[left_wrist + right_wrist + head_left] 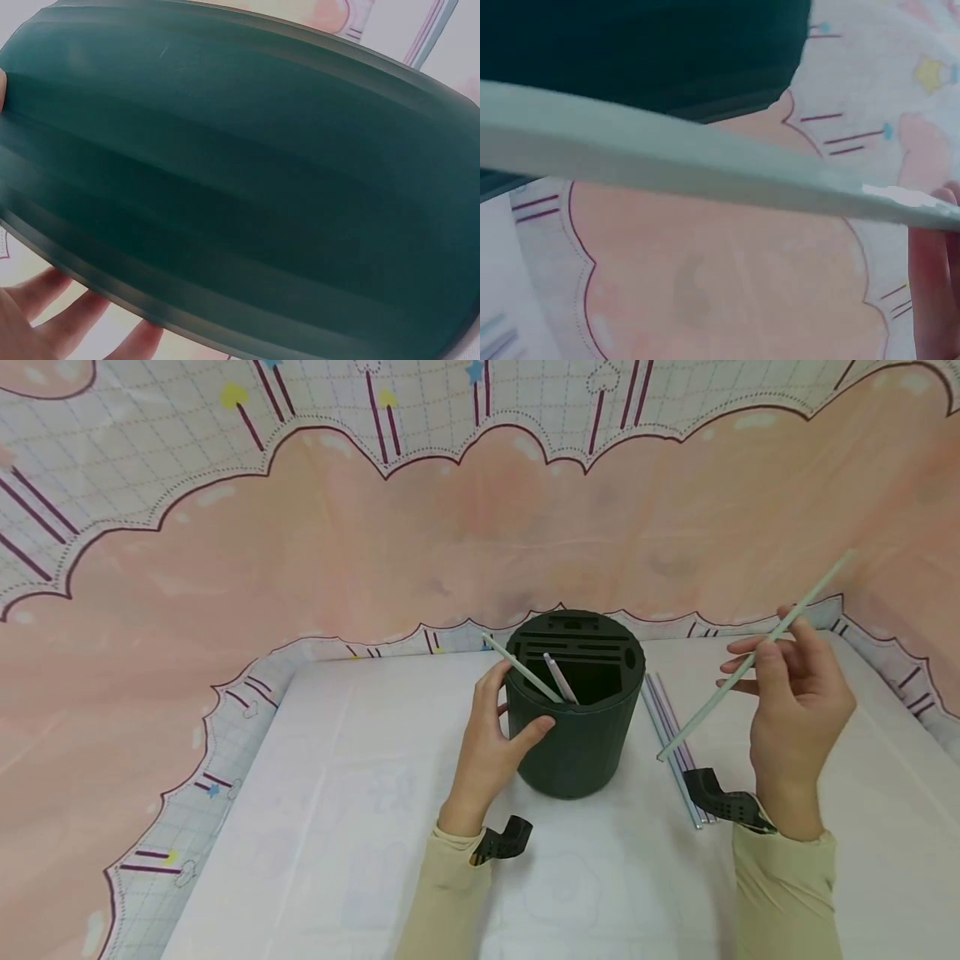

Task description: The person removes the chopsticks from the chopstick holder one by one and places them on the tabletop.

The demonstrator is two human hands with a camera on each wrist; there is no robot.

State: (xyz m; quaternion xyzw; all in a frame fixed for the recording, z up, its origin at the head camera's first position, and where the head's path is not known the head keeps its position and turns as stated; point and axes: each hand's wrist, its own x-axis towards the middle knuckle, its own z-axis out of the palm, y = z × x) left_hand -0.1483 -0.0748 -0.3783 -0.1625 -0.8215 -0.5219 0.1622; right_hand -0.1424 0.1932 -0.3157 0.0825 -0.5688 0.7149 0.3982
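A dark green pen holder (570, 752) with slots in its top stands upright on the white table. Two straws lean out of its opening: a pale green straw (525, 670) over the left rim and a lavender straw (560, 678) farther in. My left hand (491, 747) grips the holder's left side, thumb on its front and fingers (79, 319) round its back. In my right hand (798, 702), another pale green straw (720, 693) is pinched between thumb and fingers. It slants in the air to the right of the holder, lower end toward the holder and upper end away.
Several blue and purple straws (678, 760) lie together on the white table (360, 793), between the holder and my right wrist. Behind and at the sides hangs a peach-coloured patterned cloth (450, 543). A black wrist mount (723, 802) sits over the straws' near ends in the head view.
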